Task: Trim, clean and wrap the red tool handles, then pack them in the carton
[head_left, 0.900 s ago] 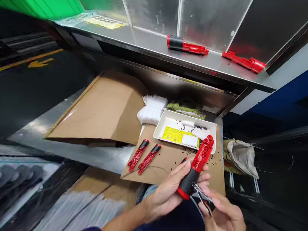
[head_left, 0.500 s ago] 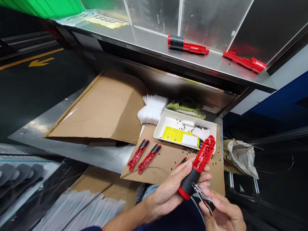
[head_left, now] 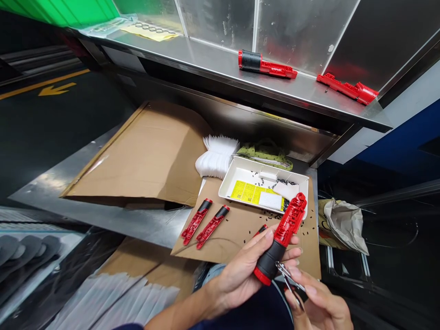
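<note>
My left hand (head_left: 245,270) is wrapped around a red and black tool handle (head_left: 282,236), gripping its black end with the red part pointing up and away. My right hand (head_left: 318,307) pinches a small metal tool (head_left: 288,282) whose tip touches the black end of the handle. Two more red and black handle halves (head_left: 204,222) lie side by side on a brown cardboard sheet (head_left: 237,229) to the left. A white tray (head_left: 264,188) with a yellow label, white cards and small black screws sits just beyond the held handle.
Small black screws are scattered on the cardboard. A stack of white pieces (head_left: 216,158) lies behind the tray. A large folded cardboard (head_left: 144,156) covers the steel bench on the left. Two red parts (head_left: 264,64) (head_left: 347,88) rest on the upper steel shelf. A crumpled bag (head_left: 343,222) hangs at right.
</note>
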Tool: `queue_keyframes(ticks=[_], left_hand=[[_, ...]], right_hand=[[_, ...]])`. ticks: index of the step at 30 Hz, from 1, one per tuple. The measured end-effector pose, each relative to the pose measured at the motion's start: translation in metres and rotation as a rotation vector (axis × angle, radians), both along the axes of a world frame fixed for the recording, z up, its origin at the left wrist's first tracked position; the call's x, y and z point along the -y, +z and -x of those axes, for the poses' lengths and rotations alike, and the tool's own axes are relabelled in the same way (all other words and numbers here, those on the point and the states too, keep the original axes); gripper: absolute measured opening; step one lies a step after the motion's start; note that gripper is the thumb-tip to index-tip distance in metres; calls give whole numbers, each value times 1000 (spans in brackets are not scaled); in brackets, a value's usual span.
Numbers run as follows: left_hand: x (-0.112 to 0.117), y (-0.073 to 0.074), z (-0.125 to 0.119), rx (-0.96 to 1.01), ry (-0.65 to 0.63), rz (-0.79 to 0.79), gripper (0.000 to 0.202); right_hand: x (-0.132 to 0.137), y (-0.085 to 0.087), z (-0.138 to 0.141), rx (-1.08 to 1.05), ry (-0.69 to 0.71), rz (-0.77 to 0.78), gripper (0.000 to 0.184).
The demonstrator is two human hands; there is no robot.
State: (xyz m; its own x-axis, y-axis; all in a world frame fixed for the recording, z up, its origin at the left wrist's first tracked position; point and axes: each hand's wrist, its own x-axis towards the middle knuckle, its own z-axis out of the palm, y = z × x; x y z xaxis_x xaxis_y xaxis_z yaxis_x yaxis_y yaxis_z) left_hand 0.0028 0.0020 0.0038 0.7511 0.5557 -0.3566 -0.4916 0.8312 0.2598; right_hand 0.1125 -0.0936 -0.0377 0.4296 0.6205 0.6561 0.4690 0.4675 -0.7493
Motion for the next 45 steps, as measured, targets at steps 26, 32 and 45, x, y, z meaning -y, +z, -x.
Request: queue_keyframes(ticks=[26,32,45], left_hand=[[-3,2,-2,-20,-65,79,28],[-2,6,-2,-43,-61,43,32],[0,-4,-5,29,-51,69,29]], right_hand=[[6,8,-18,-90,151,74,33],[-1,5,1,-191,9,16,20],[-5,6,-4,7,-52,20,15]])
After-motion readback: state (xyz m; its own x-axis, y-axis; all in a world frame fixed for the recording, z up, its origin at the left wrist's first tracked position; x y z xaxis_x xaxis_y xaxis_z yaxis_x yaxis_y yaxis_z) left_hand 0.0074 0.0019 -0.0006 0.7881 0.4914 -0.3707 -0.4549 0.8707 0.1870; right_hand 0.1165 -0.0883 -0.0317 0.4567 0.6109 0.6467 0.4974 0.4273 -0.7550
